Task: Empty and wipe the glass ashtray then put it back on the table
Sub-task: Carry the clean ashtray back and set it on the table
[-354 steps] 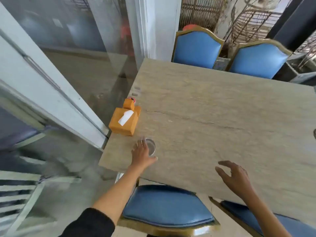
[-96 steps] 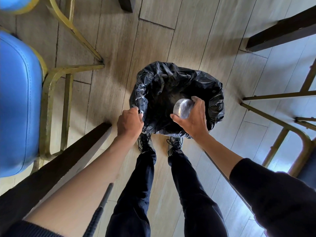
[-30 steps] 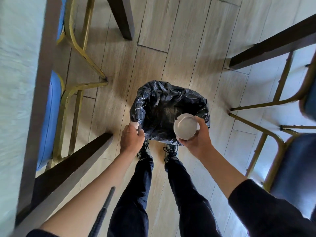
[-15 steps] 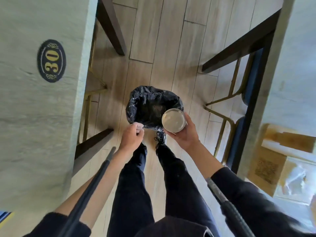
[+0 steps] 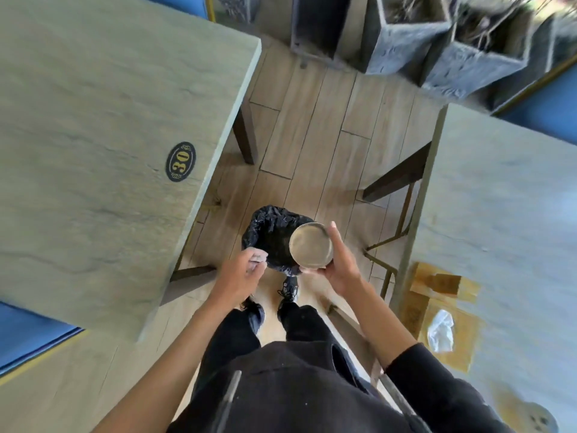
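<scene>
- The right hand point(image 5: 338, 267) is gripping the glass ashtray point(image 5: 311, 245), fingers curled up its far side and the thumb pressing along its near rim, so the hand is closed partway around it.
- The ashtray is sitting upright in that grip, mouth facing up, held in the air over the near right rim of the bin with the black liner point(image 5: 271, 236).
- The left hand point(image 5: 242, 274) is closing into a loose fist around a small pale wad point(image 5: 256, 259), possibly tissue; blur is hiding what it is exactly.
- That hand is hovering at the near left rim of the bin; whether it is touching the liner cannot be told.
- The person is standing between two tables: the tabletop point(image 5: 103, 145) with the oval "30" plaque point(image 5: 180, 161) on the left, the other table point(image 5: 512, 220) on the right.
- An orange tissue box point(image 5: 443, 320) is lying at the near left edge of the right table.
</scene>
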`<act>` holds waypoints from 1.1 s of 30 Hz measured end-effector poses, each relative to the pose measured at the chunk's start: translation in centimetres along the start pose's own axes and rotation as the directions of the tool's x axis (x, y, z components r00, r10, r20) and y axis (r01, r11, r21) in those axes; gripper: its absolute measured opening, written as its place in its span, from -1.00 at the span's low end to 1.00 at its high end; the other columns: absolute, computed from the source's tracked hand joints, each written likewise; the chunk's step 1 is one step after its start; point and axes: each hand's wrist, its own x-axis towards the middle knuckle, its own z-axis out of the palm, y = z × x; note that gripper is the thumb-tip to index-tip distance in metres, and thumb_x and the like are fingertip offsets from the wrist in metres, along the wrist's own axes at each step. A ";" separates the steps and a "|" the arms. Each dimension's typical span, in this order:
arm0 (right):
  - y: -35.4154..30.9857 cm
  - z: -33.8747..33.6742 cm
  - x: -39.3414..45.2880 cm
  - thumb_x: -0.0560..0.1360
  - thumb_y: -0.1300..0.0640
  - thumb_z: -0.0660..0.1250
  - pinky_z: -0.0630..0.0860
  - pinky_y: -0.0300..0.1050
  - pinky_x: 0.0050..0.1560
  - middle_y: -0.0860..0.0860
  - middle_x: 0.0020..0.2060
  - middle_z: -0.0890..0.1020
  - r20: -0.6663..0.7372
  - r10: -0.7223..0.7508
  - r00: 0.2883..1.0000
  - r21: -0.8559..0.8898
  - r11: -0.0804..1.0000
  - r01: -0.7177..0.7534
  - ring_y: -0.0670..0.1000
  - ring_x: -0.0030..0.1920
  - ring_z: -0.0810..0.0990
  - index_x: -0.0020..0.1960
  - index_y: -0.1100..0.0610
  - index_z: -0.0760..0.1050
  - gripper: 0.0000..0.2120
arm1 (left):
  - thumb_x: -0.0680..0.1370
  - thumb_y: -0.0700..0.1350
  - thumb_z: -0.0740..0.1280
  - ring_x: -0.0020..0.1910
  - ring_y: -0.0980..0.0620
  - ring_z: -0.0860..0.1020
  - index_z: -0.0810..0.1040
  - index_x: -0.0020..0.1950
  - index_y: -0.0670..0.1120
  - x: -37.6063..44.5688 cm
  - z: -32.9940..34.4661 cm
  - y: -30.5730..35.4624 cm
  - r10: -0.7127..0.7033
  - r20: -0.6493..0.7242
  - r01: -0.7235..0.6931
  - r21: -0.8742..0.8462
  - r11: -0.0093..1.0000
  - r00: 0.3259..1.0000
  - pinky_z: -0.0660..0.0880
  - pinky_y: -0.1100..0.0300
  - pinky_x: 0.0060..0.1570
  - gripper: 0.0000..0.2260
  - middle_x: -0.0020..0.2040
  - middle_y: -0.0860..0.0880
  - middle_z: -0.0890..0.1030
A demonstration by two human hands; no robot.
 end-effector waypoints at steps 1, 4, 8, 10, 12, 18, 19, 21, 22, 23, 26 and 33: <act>-0.4 0.2 -0.8 0.54 -0.37 0.30 0.72 0.19 -0.14 0.23 0.31 0.59 0.020 -0.016 1.000 -0.036 0.999 0.017 0.30 0.20 0.67 0.31 0.05 0.63 -0.42 | 0.61 -0.06 0.27 0.06 0.21 0.59 0.57 0.22 0.04 -1.0 -0.4 0.5 0.004 -0.019 -0.004 -0.013 1.000 1.000 0.50 0.31 0.05 -0.79 0.10 0.17 0.62; -1.2 1.4 -3.4 0.57 -0.37 0.24 0.72 0.20 -0.13 0.22 0.33 0.57 0.062 -0.063 0.996 -0.146 0.987 0.072 0.29 0.19 0.68 0.28 -0.01 0.66 -0.46 | 0.59 -0.03 0.30 0.05 0.34 0.58 0.56 0.24 0.07 -3.9 -1.4 1.4 0.040 -0.052 -0.043 -0.067 0.997 0.998 0.51 0.34 0.09 -0.78 0.11 0.21 0.63; -0.8 4.4 -7.1 0.62 -0.32 0.20 0.75 0.16 -0.24 0.20 0.21 0.63 0.117 -0.079 0.990 -0.257 0.961 0.107 0.22 0.01 0.77 0.22 -0.04 0.70 -0.53 | 0.54 -0.01 0.42 0.07 0.38 0.56 0.50 0.30 0.07 -7.6 -2.8 1.8 0.079 -0.089 -0.093 -0.167 0.982 0.993 0.50 0.43 -0.01 -0.66 0.15 0.20 0.60; 0.0 6.3 -9.0 0.64 -0.30 0.18 0.75 0.22 -0.18 0.18 0.13 0.66 0.144 -0.088 0.986 -0.298 0.946 0.128 0.21 -0.01 0.77 0.19 -0.03 0.71 -0.54 | 0.46 0.03 0.51 0.10 0.36 0.55 0.42 0.39 0.05 -9.7 -3.9 1.4 0.102 -0.118 -0.121 -0.165 0.979 0.988 0.48 0.50 -0.03 -0.46 0.20 0.21 0.55; 1.2 8.3 -10.8 0.65 -0.29 0.16 0.74 0.24 -0.13 0.17 0.11 0.69 0.188 -0.089 0.978 -0.351 0.924 0.152 0.22 0.04 0.76 0.13 -0.06 0.73 -0.55 | 0.39 0.07 0.58 0.12 0.40 0.51 0.32 0.46 0.06 -11.9 -4.9 0.5 0.127 -0.147 -0.150 -0.152 0.977 0.981 0.44 0.57 -0.01 -0.28 0.25 0.21 0.48; 7.0 15.2 -15.9 0.67 -0.29 0.10 0.73 0.13 -0.14 0.13 0.06 0.74 0.315 -0.089 0.945 -0.513 0.821 0.249 0.18 0.09 0.74 0.08 -0.09 0.75 -0.51 | 0.21 0.24 0.62 0.18 0.21 0.55 0.17 0.50 0.18 -19.6 -8.2 -4.4 0.110 -0.231 -0.168 -0.247 0.954 0.967 0.56 0.30 0.16 -0.02 0.34 0.16 0.44; 8.2 16.3 -16.7 0.67 -0.29 0.10 0.74 0.18 -0.07 0.12 0.08 0.73 0.340 -0.087 0.936 -0.529 0.806 0.267 0.17 0.12 0.72 0.08 -0.10 0.75 -0.51 | 0.19 0.28 0.60 0.23 0.19 0.54 0.16 0.49 0.22 -20.8 -8.6 -5.6 0.106 -0.255 -0.172 -0.254 0.952 0.961 0.55 0.23 0.20 -0.01 0.35 0.19 0.43; 10.7 18.5 -18.0 0.67 -0.30 0.08 0.72 0.22 0.05 0.10 0.10 0.74 0.392 -0.078 0.917 -0.568 0.763 0.308 0.14 0.15 0.71 0.10 -0.10 0.75 -0.49 | 0.21 0.28 0.60 0.27 0.26 0.50 0.14 0.45 0.31 -23.5 -9.4 -7.9 0.099 -0.309 -0.184 -0.260 0.948 0.946 0.50 0.33 0.20 -0.06 0.33 0.32 0.40; 12.1 19.6 -18.5 0.66 -0.32 0.08 0.70 0.22 0.11 0.07 0.11 0.75 0.411 -0.074 0.909 -0.600 0.728 0.331 0.12 0.16 0.71 0.12 -0.09 0.74 -0.48 | 0.23 0.23 0.61 0.26 0.36 0.46 0.13 0.43 0.33 -25.0 -9.9 -8.8 0.094 -0.332 -0.188 -0.265 0.946 0.939 0.47 0.45 0.14 -0.08 0.29 0.40 0.38; 13.4 20.6 -19.2 0.65 -0.35 0.07 0.67 0.22 0.19 0.05 0.12 0.75 0.429 -0.070 0.900 -0.633 0.688 0.355 0.10 0.18 0.71 0.14 -0.10 0.73 -0.46 | 0.25 0.18 0.63 0.23 0.46 0.42 0.12 0.42 0.33 -26.3 -10.3 -9.9 0.086 -0.351 -0.191 -0.276 0.942 0.933 0.44 0.54 0.07 -0.09 0.26 0.46 0.35; 18.0 23.4 -20.2 0.54 -0.52 0.06 0.49 0.13 0.41 -0.04 0.23 0.71 0.456 -0.061 0.888 -0.711 0.575 0.404 0.01 0.29 0.63 0.25 -0.12 0.67 -0.35 | 0.24 0.16 0.64 0.23 0.52 0.38 0.14 0.42 0.33 -30.3 -11.5 -13.4 0.045 -0.394 -0.187 -0.331 0.925 0.918 0.42 0.60 0.01 -0.09 0.23 0.50 0.34; 25.9 29.8 -23.3 0.59 -0.44 0.08 0.52 -0.02 0.30 -0.05 0.12 0.75 0.521 -0.038 0.853 -0.756 0.443 0.481 -0.05 0.19 0.66 0.15 -0.06 0.73 -0.39 | 0.21 0.09 0.68 0.15 0.17 0.59 0.31 0.42 0.16 -37.8 -13.9 -21.0 -0.099 -0.409 -0.145 -0.524 0.839 0.907 0.61 0.16 0.13 -0.13 0.23 0.23 0.52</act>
